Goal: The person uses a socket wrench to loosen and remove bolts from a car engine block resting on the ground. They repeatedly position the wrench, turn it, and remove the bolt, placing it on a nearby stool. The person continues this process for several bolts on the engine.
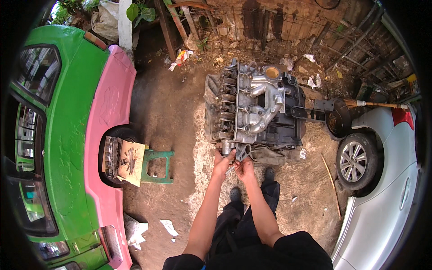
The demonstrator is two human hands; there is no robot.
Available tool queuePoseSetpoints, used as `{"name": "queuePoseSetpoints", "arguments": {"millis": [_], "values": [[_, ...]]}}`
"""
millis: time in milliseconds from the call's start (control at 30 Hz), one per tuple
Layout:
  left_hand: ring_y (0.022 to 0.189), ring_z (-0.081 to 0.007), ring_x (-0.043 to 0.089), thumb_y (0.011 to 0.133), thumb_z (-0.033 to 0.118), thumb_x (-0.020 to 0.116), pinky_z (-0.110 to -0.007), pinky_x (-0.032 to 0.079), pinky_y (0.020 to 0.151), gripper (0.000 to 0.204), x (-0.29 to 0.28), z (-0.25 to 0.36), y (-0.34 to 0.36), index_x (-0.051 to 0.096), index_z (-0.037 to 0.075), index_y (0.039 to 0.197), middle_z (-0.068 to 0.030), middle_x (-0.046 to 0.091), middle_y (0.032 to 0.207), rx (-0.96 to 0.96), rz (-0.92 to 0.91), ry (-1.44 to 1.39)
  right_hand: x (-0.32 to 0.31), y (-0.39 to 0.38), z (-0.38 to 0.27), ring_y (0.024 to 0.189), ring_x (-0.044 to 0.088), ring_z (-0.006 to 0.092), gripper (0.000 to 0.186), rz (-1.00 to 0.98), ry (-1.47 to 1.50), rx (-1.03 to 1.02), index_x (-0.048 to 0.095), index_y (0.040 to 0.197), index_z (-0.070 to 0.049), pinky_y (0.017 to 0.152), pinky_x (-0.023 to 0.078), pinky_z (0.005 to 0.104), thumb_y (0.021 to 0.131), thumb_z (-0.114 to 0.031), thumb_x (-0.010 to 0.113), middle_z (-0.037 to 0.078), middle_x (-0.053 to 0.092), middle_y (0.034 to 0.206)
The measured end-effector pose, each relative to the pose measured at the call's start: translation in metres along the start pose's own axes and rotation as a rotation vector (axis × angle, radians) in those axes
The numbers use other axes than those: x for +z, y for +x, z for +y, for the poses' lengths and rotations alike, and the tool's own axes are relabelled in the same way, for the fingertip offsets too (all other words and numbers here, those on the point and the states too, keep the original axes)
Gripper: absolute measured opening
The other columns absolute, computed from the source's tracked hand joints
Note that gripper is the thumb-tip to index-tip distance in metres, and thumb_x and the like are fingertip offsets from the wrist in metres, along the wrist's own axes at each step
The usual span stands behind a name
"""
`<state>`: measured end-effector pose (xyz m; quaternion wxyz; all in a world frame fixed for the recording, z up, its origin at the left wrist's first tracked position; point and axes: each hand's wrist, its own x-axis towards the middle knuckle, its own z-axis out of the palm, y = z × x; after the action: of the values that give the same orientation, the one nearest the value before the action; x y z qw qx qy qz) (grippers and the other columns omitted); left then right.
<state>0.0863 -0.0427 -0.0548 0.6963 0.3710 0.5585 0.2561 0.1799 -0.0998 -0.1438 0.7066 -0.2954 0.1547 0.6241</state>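
Note:
An engine (pixel 261 108) with a silvery intake manifold (pixel 272 101) sits on the ground in front of me. At its near end is a grey metal bracket (pixel 243 151) with a round hole. My right hand (pixel 245 171) has its fingers closed around the lower end of this bracket; whether it is fixed to the engine I cannot tell. Just left of it, my left hand (pixel 221 164) is closed, thumb up, against the engine's near end. What its fingers grip is hidden. A small shiny metal piece (pixel 230 169) shows between the hands, too small to name.
A green and pink vehicle (pixel 67 112) stands at left. Near its wheel, a green stool (pixel 157 167) stands by cardboard (pixel 135 153) bearing tools and metal parts. To the right is a silver car (pixel 391 180). A stick (pixel 330 184) and scraps of litter (pixel 168 227) lie on the ground.

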Motion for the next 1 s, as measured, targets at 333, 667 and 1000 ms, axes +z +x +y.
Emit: {"name": "queuePoseSetpoints", "arguments": {"millis": [333, 667, 1000], "values": [[0.09, -0.0182, 0.062, 0.086, 0.03, 0.074, -0.033, 0.051, 0.065, 0.052, -0.003, -0.007, 0.006, 0.039, 0.007, 0.116, -0.01, 0.057, 0.11, -0.032, -0.026, -0.024, 0.002, 0.0, 0.012, 0.059, 0.053, 0.0144, 0.012, 0.134, -0.078, -0.177, 0.054, 0.101, -0.004, 0.047, 0.044, 0.0265, 0.098, -0.012, 0.045, 0.005, 0.059, 0.08], [0.091, -0.0181, 0.062, 0.084, 0.033, 0.075, -0.033, 0.051, 0.066, 0.055, -0.001, -0.005, 0.003, 0.039, 0.007, 0.116, -0.0095, 0.057, 0.111, 0.005, 0.003, -0.01, -0.019, 0.005, -0.006, 0.067, 0.056, 0.0176, 0.015, -0.065, 0.058, 0.042, 0.061, 0.093, -0.004, 0.055, 0.047, 0.0296, 0.093, -0.019, 0.061, 0.005, 0.064, 0.083], [0.085, -0.0171, 0.063, 0.085, 0.031, 0.074, -0.031, 0.049, 0.063, 0.051, -0.001, -0.01, 0.007, 0.04, 0.007, 0.114, -0.0092, 0.061, 0.103, 0.036, 0.008, -0.014, -0.014, 0.006, -0.01, 0.058, 0.059, 0.0199, 0.01, 0.107, 0.162, 0.1, 0.062, 0.096, 0.0, 0.047, 0.051, 0.0257, 0.093, -0.008, 0.057, 0.011, 0.067, 0.081]]}}
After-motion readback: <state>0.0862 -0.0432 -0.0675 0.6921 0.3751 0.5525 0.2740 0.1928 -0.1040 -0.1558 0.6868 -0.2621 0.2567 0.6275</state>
